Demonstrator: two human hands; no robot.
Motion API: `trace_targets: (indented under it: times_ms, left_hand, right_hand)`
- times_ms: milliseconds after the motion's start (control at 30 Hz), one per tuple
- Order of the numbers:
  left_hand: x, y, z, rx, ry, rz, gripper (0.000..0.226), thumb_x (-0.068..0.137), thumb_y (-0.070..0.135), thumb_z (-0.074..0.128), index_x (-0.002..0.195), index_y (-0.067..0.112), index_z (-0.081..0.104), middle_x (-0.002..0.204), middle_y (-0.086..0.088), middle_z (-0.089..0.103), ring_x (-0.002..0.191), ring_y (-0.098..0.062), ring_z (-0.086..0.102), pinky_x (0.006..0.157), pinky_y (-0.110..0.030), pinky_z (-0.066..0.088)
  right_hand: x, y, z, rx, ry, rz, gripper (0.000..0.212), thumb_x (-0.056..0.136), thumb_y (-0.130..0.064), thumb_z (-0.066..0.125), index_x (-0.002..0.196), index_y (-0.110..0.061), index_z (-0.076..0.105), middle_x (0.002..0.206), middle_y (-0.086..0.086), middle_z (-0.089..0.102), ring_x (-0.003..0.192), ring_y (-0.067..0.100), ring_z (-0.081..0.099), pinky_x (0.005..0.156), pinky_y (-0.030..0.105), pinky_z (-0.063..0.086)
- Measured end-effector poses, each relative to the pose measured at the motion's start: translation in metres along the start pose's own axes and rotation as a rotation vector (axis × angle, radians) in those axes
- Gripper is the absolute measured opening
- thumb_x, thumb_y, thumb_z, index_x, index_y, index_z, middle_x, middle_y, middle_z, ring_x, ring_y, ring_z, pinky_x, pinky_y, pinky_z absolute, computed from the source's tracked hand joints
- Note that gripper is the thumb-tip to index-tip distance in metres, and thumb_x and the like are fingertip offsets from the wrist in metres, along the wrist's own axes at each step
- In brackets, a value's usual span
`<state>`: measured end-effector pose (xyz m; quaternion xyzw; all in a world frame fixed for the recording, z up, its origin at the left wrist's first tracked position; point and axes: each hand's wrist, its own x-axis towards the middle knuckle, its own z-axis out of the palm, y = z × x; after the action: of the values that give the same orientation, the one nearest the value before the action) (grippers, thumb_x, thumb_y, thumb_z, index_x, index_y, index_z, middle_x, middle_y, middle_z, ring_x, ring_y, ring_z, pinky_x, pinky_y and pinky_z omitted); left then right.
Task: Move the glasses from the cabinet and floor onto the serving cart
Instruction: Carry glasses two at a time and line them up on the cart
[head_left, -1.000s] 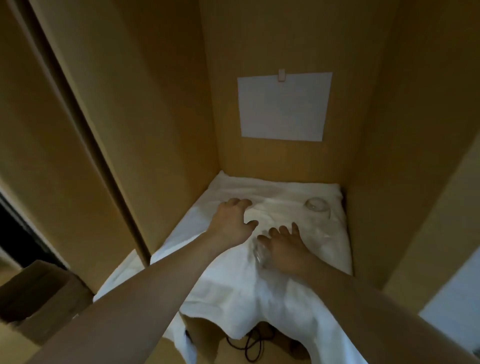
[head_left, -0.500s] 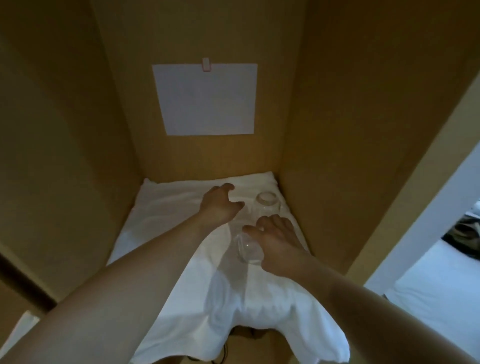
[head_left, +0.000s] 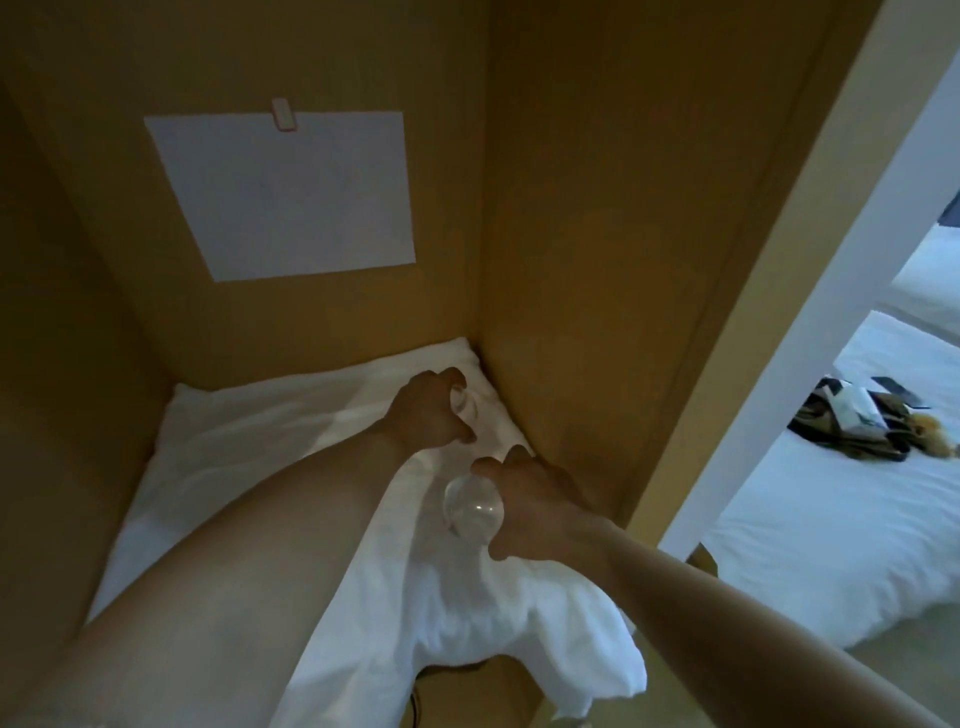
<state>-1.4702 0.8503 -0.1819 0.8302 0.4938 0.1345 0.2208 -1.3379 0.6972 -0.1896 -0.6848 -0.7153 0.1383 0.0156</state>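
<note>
Inside the cabinet (head_left: 597, 234), on a white cloth (head_left: 249, 441), the right hand (head_left: 530, 506) grips a clear glass (head_left: 472, 506); the left hand (head_left: 428, 410) seemingly grips a second glass (head_left: 464, 408) near the back corner.

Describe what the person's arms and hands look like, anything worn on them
Both forearms are bare as far as the picture shows: no sleeves, watch, bracelet or gloves. The left hand and right hand show no rings that I can make out, though the light is dim and most fingers are partly hidden.
</note>
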Motion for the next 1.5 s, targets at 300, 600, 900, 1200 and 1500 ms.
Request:
trace_targets:
  times_ms: [300, 600, 900, 1200, 1500]
  left_hand:
    - [-0.056, -0.041, -0.066, -0.341, 0.449, -0.484, 0.085, 0.053, 0.039, 0.098, 0.115, 0.018, 0.043, 0.117, -0.005, 0.054, 0.103, -0.025, 0.059, 0.079, -0.037, 0.056]
    - [-0.173, -0.049, -0.076, -1.42, 0.655, -0.71, 0.012, 0.08, 0.008, 0.08, 0.087, 0.009, 0.07, 0.058, -0.007, 0.04, 0.057, -0.017, 0.041, 0.084, -0.048, 0.06]
    - [-0.218, -0.067, -0.061, -1.681, 0.45, -0.476, 0.017, 0.081, 0.015, 0.078, 0.089, 0.014, 0.063, 0.071, -0.003, 0.052, 0.053, -0.014, 0.048, 0.095, -0.036, 0.051]
    - [-0.238, -0.051, -0.05, -1.565, 0.03, -0.296, 0.055, 0.071, 0.012, 0.086, 0.121, 0.011, 0.061, 0.104, -0.016, 0.067, 0.092, -0.032, 0.069, 0.08, -0.049, 0.059]
    - [-0.244, 0.042, -0.002, -1.402, -0.359, -0.066, 0.074, 0.065, 0.016, 0.083, 0.133, 0.016, 0.053, 0.106, -0.006, 0.065, 0.105, -0.023, 0.064, 0.084, -0.041, 0.055]
  right_hand:
    - [0.034, -0.016, -0.002, 1.188, -0.003, 0.256, 0.085, 0.044, -0.041, 0.095, 0.121, -0.032, 0.059, 0.114, -0.001, 0.065, 0.093, 0.018, 0.068, 0.072, 0.032, 0.058]
    - [0.044, -0.048, -0.014, 2.072, -0.471, 0.339, 0.078, 0.071, -0.042, 0.088, 0.128, -0.005, 0.048, 0.113, 0.022, 0.057, 0.081, 0.033, 0.067, 0.08, 0.046, 0.059]
    - [-0.004, -0.074, -0.011, 2.012, -0.348, 0.297, 0.076, 0.073, -0.042, 0.087, 0.129, -0.006, 0.051, 0.118, 0.026, 0.059, 0.077, 0.034, 0.067, 0.079, 0.045, 0.058]
    - [-0.093, -0.099, 0.011, 1.982, -0.063, 0.293, 0.07, 0.081, -0.041, 0.08, 0.134, -0.01, 0.047, 0.118, 0.026, 0.062, 0.088, 0.036, 0.065, 0.07, 0.041, 0.057]
    - [-0.214, -0.034, 0.028, 1.984, 0.082, 0.138, 0.041, 0.089, -0.044, 0.072, 0.115, -0.013, 0.07, 0.097, 0.015, 0.054, 0.089, 0.031, 0.051, 0.09, 0.038, 0.038]
